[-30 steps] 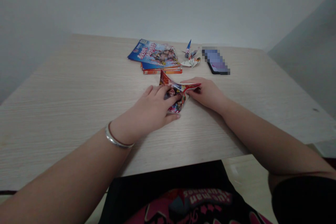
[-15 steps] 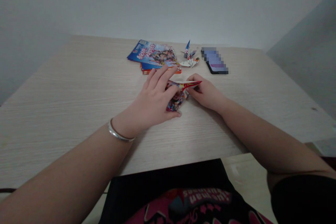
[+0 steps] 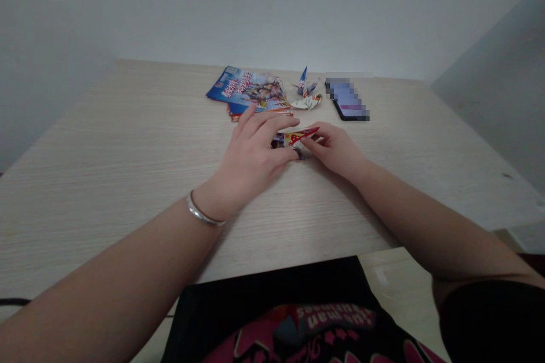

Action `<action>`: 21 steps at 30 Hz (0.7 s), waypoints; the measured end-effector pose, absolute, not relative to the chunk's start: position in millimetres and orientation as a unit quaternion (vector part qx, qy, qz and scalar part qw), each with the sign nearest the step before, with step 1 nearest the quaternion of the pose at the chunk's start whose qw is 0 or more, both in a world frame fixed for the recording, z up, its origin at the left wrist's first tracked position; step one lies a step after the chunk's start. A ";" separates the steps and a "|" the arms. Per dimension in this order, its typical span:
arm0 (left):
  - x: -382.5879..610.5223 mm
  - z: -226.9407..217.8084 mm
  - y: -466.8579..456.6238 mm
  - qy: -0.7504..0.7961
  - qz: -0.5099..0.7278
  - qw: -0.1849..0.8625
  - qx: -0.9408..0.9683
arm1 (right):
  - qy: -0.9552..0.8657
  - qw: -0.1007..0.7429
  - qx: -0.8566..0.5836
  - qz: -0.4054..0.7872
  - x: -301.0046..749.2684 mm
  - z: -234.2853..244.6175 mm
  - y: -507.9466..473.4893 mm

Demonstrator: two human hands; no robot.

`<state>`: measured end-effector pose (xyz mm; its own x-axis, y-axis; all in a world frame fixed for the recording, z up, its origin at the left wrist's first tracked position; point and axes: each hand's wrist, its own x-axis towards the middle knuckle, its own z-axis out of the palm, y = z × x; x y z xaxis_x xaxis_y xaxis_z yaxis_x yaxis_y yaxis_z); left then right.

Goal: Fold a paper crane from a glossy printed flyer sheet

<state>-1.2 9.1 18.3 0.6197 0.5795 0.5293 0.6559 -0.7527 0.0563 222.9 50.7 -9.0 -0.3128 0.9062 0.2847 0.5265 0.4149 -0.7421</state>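
A folded piece of colourful printed paper (image 3: 290, 138), with red, yellow and dark parts, lies between my two hands in the middle of the table. My left hand (image 3: 258, 144) curves around its left side, thumb on the near edge and fingers over the far edge. From the right, my right hand (image 3: 330, 143) pinches the pointed red end between thumb and fingers. Much of the paper is hidden under the left hand. Just beyond the left fingertips lies a stack of printed leaflets (image 3: 251, 88), blue on top.
Two folded paper cranes (image 3: 307, 101) stand right of the leaflets. A black phone (image 3: 348, 101) with a blurred screen lies farther right. The pale wooden table (image 3: 140, 142) meets a wall (image 3: 272, 11) at its far edge.
My left thumb has moved up and in toward the paper, and the left hand has closed in around it. Less of the paper's near side shows now. My right hand keeps its pinch.
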 end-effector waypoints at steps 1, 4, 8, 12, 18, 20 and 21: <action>-1.1 17.6 9.8 -0.344 -0.272 0.076 -0.896 | -0.769 0.347 -0.463 0.272 222.1 -7.5 48.9; -1.4 15.9 11.0 -0.353 -0.281 0.079 -0.889 | -0.783 0.328 -0.434 0.301 219.5 -2.8 43.7; -3.0 17.1 10.4 -0.367 -0.255 0.037 -0.894 | -0.789 0.329 -0.402 0.328 215.7 -2.7 39.3; -3.5 17.5 11.1 -0.381 -0.287 0.004 -0.879 | -0.741 0.401 -0.397 0.364 213.2 -7.1 36.9; -4.7 18.4 13.1 -0.383 -0.350 0.011 -0.854 | -0.782 0.400 -0.343 0.332 213.4 -0.9 31.2; -6.0 19.4 12.5 -0.395 -0.352 -0.003 -0.849 | -0.776 0.408 -0.358 0.321 214.2 1.1 30.3; -6.5 19.7 12.0 -0.401 -0.348 -0.013 -0.847 | -0.771 0.413 -0.365 0.320 214.5 1.8 30.1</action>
